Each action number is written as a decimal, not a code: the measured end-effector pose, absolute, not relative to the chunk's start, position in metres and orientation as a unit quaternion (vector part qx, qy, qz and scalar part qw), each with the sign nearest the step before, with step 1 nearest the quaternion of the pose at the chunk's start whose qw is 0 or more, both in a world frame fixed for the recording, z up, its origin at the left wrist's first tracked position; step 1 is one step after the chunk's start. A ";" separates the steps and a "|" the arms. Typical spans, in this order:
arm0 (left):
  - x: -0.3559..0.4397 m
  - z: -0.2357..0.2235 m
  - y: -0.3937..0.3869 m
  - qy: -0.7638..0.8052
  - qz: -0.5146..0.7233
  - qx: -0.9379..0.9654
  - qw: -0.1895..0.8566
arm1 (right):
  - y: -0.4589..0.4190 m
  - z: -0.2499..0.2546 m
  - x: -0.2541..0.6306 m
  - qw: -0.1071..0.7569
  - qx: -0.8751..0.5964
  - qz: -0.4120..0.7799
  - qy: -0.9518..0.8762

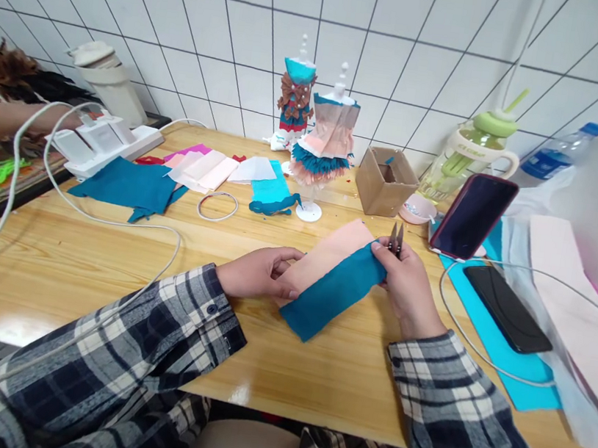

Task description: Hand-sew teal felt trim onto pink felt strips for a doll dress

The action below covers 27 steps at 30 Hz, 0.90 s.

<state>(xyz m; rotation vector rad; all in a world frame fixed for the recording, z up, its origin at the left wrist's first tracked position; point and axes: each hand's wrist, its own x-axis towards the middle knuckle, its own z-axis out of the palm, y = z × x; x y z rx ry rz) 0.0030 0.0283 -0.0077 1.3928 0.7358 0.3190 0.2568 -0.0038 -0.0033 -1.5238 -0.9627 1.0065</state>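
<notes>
Hands (pixel 262 272) (pixel 410 284) hold 1 peach strip (pixel 327 258), 1 teal strip (pixel 332 292).

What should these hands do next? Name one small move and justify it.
Probably even up the teal strip and peach strip, if unjoined: a wide peach band shows beside the teal, the left hand and right hand have their grip at opposite ends, and the dark blades point away.

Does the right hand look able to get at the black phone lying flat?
Probably yes: the black phone lies uncovered to the side of the right hand, with only a low white cable between. That hand holds teal fabric and dark-bladed snips, though, so it would likely need to free itself first.
</notes>
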 end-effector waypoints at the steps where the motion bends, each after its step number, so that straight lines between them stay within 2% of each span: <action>1: 0.002 -0.008 0.030 0.331 0.155 0.626 0.689 | -0.002 -0.003 0.262 0.511 -0.645 0.403 -0.401; 3: 0.000 -0.008 0.033 0.337 0.181 0.627 0.679 | 0.001 -0.005 0.273 0.474 -0.669 0.365 -0.441; 5: -0.004 -0.007 0.037 0.352 0.186 0.646 0.651 | 0.003 -0.007 0.283 0.385 -0.702 0.325 -0.504; 7: -0.009 -0.006 0.040 0.355 0.152 0.704 0.596 | 0.002 -0.010 0.287 0.292 -0.740 0.272 -0.542; 9: -0.013 -0.005 0.040 0.346 0.112 0.776 0.516 | -0.001 -0.010 0.284 0.259 -0.756 0.212 -0.562; 12: -0.017 -0.004 0.037 0.345 0.085 0.840 0.410 | -0.007 -0.007 0.267 0.237 -0.683 0.208 -0.659; 16: -0.017 -0.004 0.041 0.391 0.098 0.864 0.302 | -0.014 -0.005 0.244 0.110 -0.572 0.251 -0.773; 21: 0.001 -0.012 0.062 0.469 0.182 0.845 0.183 | -0.016 -0.007 0.237 0.092 -0.548 0.247 -0.794; 27: 0.027 -0.025 0.074 0.482 0.144 0.842 0.193 | -0.013 -0.011 0.236 0.088 -0.628 0.203 -0.746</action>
